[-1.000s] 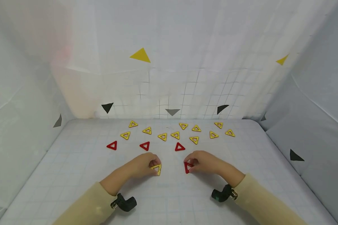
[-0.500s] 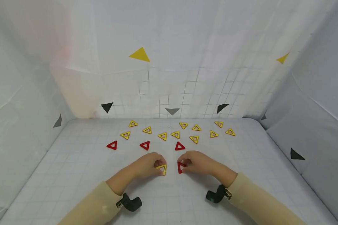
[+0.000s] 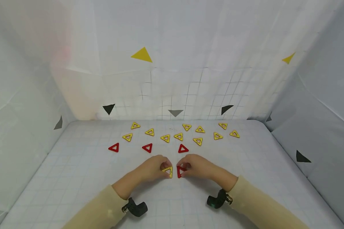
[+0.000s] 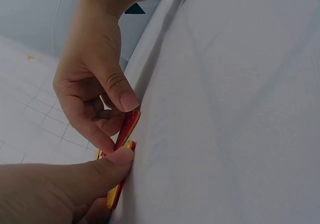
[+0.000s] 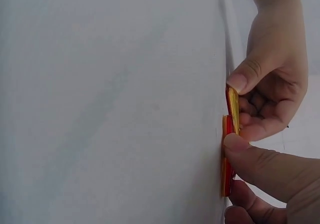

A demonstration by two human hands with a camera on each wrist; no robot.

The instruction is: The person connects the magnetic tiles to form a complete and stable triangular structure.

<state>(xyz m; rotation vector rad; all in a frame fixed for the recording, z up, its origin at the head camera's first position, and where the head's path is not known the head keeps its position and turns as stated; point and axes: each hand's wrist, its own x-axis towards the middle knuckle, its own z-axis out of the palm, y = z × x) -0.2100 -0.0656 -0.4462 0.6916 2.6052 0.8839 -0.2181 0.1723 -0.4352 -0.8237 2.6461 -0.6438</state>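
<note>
Near the middle of the table, my left hand pinches a hollow yellow triangle tile between thumb and fingers. Facing it, my right hand pinches a hollow red triangle tile. A narrow gap parts the two tiles in the head view. Both stand tilted up, one straight side turned toward the other. In the left wrist view the yellow tile shows a red edge, so it looks two-coloured. The right wrist view shows the red tile with an orange-yellow edge. Some fingertips are hidden behind the tiles.
Three red triangles, a left one, a middle one and a right one, lie beyond the hands. Behind them several yellow triangles are scattered. White cloth walls enclose the table at back and sides.
Both hands have moved inward, the left hand to the right and the right hand to the left. Their tiles have come much closer together. The other triangles lie as before.
</note>
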